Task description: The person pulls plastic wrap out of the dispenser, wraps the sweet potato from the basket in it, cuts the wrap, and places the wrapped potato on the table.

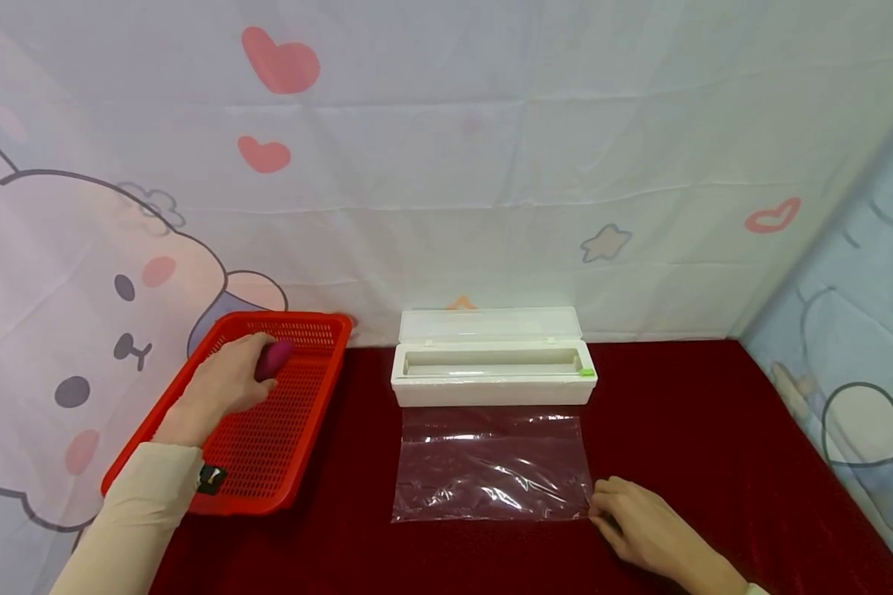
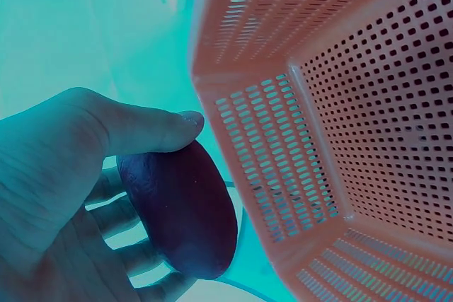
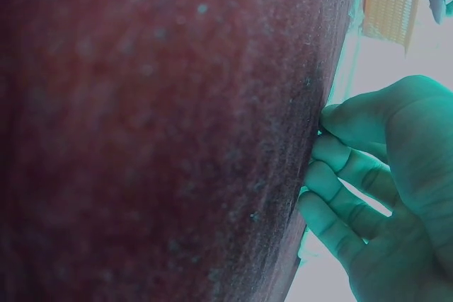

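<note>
My left hand (image 1: 226, 376) grips a smooth, dark purple oval object (image 1: 275, 360) over the far part of the red basket (image 1: 323, 421). In the left wrist view the thumb lies on one side of the purple object (image 2: 185, 210) and the fingers behind it, beside the basket wall (image 2: 272, 160); its exact kind is unclear. A sheet of clear cling film (image 1: 491, 475) lies flat on the dark red cloth, in front of a white film dispenser box (image 1: 494, 392). With curled fingers, my right hand (image 1: 643, 525) pinches the film's near right corner.
The dispenser's lid (image 1: 489, 325) stands raised at the back, and a small green piece (image 1: 586, 373) sits on its right rim. Dark red cloth (image 1: 685, 413) covers the table. A printed curtain (image 1: 446, 165) hangs behind and along both sides.
</note>
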Demonstrator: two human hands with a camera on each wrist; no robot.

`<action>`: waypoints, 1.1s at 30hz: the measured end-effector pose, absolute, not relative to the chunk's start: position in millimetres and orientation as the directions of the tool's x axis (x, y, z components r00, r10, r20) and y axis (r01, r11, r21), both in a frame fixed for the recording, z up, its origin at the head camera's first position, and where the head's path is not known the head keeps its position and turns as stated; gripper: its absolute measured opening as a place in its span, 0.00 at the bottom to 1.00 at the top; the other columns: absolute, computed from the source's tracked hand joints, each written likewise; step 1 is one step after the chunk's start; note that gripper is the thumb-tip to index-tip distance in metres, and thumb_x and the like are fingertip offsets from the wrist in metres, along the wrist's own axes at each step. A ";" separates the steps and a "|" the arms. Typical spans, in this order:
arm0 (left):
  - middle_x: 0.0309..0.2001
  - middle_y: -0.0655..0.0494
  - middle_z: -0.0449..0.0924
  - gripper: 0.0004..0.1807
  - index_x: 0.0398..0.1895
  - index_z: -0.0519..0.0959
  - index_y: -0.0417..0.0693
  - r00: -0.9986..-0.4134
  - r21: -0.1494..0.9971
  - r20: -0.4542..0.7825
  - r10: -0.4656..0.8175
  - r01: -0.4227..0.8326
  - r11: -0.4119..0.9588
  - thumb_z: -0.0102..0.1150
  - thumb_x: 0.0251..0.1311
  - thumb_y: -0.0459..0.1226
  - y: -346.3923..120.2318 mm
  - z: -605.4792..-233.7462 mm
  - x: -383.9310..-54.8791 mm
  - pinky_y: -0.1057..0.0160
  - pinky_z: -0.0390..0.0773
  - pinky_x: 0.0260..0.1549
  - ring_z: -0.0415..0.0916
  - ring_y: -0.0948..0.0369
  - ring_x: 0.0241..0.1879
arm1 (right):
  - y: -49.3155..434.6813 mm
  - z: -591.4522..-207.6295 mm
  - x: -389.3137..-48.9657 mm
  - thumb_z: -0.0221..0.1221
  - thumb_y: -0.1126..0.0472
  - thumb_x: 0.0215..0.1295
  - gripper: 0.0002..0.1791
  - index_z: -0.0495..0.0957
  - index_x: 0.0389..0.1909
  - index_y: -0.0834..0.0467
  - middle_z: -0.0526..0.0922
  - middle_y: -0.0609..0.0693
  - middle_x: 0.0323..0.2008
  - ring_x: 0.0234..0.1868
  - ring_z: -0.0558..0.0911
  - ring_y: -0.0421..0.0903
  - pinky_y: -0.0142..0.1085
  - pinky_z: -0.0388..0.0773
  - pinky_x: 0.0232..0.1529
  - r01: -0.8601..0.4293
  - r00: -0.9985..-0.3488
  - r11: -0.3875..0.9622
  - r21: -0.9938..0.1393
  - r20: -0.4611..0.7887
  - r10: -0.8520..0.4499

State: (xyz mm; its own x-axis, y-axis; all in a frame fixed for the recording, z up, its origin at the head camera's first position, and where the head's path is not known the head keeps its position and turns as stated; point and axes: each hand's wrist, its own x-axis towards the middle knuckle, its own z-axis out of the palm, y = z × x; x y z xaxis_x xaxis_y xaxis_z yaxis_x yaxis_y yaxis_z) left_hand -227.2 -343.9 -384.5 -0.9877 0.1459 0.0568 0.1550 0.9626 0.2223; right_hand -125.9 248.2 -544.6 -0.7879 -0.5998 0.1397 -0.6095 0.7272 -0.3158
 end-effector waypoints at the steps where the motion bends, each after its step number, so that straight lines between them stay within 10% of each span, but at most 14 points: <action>1: 0.54 0.37 0.81 0.35 0.68 0.72 0.37 -0.987 0.223 0.061 0.151 0.161 0.961 0.74 0.58 0.37 -342.2 -384.3 -226.7 0.39 0.82 0.46 0.78 0.43 0.48 | 248.4 -544.9 -125.9 0.71 0.63 0.65 0.13 0.81 0.28 0.43 0.74 0.30 0.30 0.31 0.66 0.28 0.27 0.73 0.32 -0.612 -0.786 0.724 -0.317 0.142 -0.602; 33: 0.58 0.39 0.81 0.34 0.70 0.73 0.41 -0.970 0.221 0.104 0.221 0.239 0.946 0.73 0.60 0.36 -301.8 -379.4 -215.3 0.39 0.83 0.49 0.80 0.44 0.48 | 249.0 -544.2 -125.2 0.73 0.64 0.63 0.13 0.81 0.28 0.43 0.75 0.30 0.30 0.32 0.67 0.27 0.28 0.74 0.31 -0.640 -0.765 0.700 -0.316 0.181 -0.618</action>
